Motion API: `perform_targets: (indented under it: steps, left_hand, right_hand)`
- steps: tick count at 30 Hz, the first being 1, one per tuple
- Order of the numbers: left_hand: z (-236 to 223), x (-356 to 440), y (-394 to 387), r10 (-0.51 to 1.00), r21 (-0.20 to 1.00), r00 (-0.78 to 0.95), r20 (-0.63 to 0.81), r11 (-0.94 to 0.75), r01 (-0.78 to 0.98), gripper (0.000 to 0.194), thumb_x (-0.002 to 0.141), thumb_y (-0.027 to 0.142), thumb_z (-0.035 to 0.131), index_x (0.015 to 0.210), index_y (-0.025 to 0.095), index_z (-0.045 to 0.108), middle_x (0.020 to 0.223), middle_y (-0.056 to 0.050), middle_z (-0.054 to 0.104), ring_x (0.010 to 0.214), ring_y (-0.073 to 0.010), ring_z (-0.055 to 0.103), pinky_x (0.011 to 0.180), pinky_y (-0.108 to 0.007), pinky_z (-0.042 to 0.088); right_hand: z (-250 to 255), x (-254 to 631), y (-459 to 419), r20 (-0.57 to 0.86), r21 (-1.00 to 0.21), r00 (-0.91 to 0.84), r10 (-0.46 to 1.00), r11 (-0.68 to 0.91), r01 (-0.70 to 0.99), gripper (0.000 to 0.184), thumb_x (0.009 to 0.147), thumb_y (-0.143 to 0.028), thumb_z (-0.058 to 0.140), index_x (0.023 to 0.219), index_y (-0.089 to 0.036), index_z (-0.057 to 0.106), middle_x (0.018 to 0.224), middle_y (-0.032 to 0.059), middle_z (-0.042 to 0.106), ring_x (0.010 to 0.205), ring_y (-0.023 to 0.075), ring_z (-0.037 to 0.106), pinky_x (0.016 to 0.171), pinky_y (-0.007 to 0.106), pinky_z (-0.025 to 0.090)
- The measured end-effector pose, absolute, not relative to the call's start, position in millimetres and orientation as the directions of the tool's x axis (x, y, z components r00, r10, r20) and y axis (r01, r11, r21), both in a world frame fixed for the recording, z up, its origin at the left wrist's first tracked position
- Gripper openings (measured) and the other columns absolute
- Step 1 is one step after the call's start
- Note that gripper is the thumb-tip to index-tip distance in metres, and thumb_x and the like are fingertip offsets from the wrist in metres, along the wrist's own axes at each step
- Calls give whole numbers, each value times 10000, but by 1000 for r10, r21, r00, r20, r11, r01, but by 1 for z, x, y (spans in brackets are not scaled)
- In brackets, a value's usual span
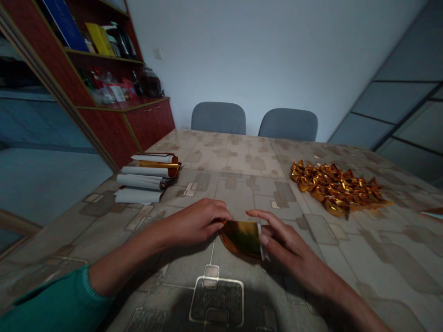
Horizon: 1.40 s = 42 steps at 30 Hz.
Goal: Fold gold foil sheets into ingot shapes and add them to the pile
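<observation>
The left hand [194, 223] grips closed, fingertips curled onto a crumpled gold foil sheet [240, 239] held between both hands over the patterned beige tabletop [346, 276]. The right hand [290, 251] grips half open at the foil's white-edged side, its thumb hard to make out.

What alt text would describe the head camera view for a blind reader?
The left hand and right hand hold a folded gold foil piece on a patterned table cover. A heap of gold foil twists lies to the right; rolled sheets lie to the left.
</observation>
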<state>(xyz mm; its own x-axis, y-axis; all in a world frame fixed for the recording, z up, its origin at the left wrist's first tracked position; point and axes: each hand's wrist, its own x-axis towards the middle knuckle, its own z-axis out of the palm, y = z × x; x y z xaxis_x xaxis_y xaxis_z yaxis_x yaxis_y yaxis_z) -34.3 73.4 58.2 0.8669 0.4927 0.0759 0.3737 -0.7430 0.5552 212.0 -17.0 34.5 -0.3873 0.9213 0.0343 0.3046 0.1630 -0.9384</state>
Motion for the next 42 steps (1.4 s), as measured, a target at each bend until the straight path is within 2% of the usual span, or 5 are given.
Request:
perform_targets:
  steps: [8, 14, 20, 29, 42]
  left_hand:
    - [55, -13, 78, 433, 547, 901, -33, -747, 379, 213, 816, 31, 545, 910, 221, 527, 852, -5, 642, 775, -169, 609, 657, -248, 428]
    - [38, 8, 70, 432, 468, 901, 30, -803, 370, 138, 863, 93, 569, 878, 214, 505, 950, -24, 588, 836, -180, 588, 710, -271, 463]
    - [21, -6, 45, 624, 282, 779, 63, -760, 586, 190, 971, 185, 535, 797, 175, 611, 859, -23, 588, 721, -164, 563, 622, -268, 436]
    - [11, -24, 36, 463, 429, 866, 187, -832, 352, 199, 1008, 259, 527, 1125, 205, 679, 1070, -50, 731, 979, -216, 621, 896, -343, 446]
    - [8, -28, 45, 501, 612, 851, 156, -726, 314, 134, 922, 261, 668, 1048, 251, 626, 1281, -28, 691, 1280, -249, 526, 1180, -507, 186]
  right_hand:
    - [35, 217, -8, 190, -709, -603, 775, 533, 462, 462, 941, -64, 506, 1322, -318, 573, 1267, 65, 608, 1185, 231, 552, 1007, 386, 448]
    - [36, 217, -5, 153, -571, -694, 703, 636, 519, 202, 910, -78, 600, 945, -245, 709, 1079, 53, 666, 1026, 232, 568, 871, 370, 462]
    - [30, 212, -6, 111, -501, -756, 645, 693, 518, 102, 947, -184, 641, 952, -245, 723, 935, 34, 703, 914, 213, 586, 831, 358, 411]
    - [33, 196, -15, 100, -556, -808, 580, 707, 438, 164, 967, -217, 628, 1107, -267, 697, 1107, 28, 741, 1085, 216, 625, 923, 353, 435]
    - [19, 189, -13, 185, -694, -671, 718, 579, 428, 190, 999, -234, 593, 1109, -333, 711, 1022, -4, 726, 1001, 212, 617, 897, 371, 391]
